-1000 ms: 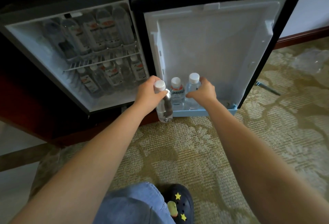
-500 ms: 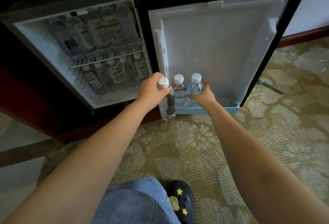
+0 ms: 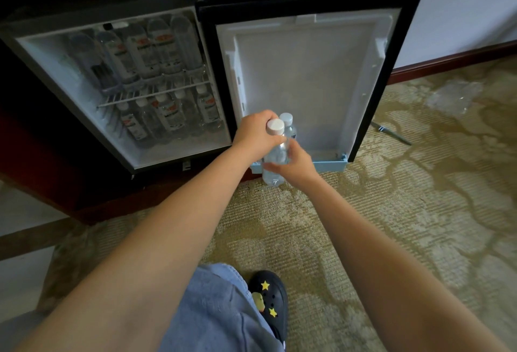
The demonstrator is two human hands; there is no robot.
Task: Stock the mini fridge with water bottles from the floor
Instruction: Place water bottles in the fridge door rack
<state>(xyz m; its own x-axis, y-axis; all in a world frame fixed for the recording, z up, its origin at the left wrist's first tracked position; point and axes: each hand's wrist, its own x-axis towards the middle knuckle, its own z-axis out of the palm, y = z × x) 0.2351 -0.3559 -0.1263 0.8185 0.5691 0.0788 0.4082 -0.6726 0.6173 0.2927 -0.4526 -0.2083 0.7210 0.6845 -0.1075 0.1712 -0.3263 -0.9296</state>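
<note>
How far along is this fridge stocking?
Done: the fridge shelves look full, and a capped bottle stands in the door bin. In hand: left hand and right hand hold another bottle in front of that bin. Left: seat it; the bin has room, no floor bottles visible.

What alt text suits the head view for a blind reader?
The left hand and right hand hold a clear plastic water bottle with a white cap upright before the open mini fridge door's pale blue shelf, where another white-capped bottle stands. The fridge interior is packed with bottles.
</note>
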